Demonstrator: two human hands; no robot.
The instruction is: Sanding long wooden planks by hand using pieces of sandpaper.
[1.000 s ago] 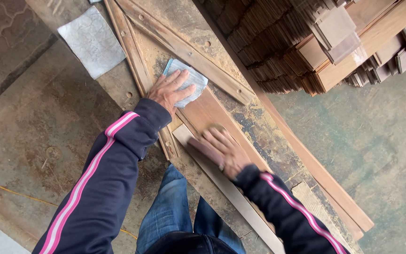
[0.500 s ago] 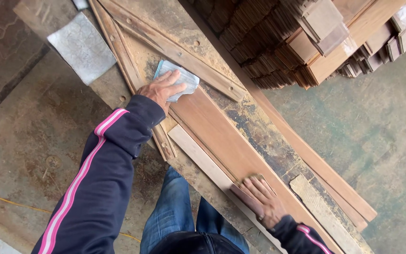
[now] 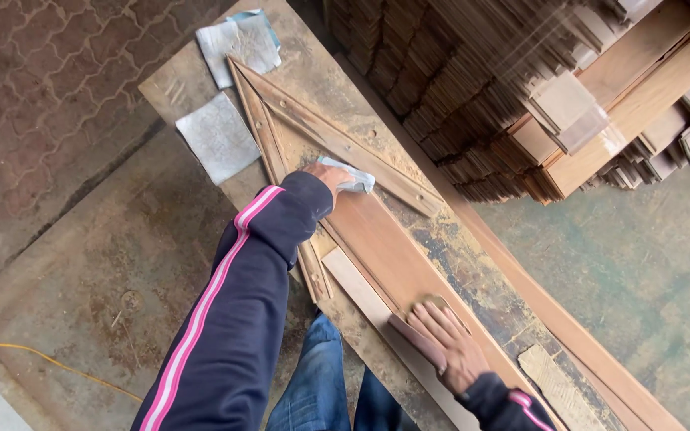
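Observation:
A long reddish-brown wooden plank (image 3: 389, 255) lies along a dusty workbench (image 3: 313, 80). My left hand (image 3: 327, 177) presses a pale blue-grey sheet of sandpaper (image 3: 350, 177) flat on the plank's far end; my sleeve hides most of the hand. My right hand (image 3: 447, 343) lies flat on the plank nearer to me, fingers together over a small sanding pad (image 3: 433, 303) that peeks out past the fingertips.
Two more grey sandpaper sheets (image 3: 219, 136) (image 3: 239, 40) lie on the bench's far left corner. A triangular wooden frame (image 3: 337, 140) is fixed to the bench. A pale strip (image 3: 361, 295) lies beside the plank. Stacked wooden pieces (image 3: 521, 88) fill the right. A yellow cord (image 3: 41, 359) crosses the floor.
My right hand slid down the plank toward me from one second ago, then held near the same spot. The view shifted, showing more of the bench's far end. My left hand stayed on the sandpaper.

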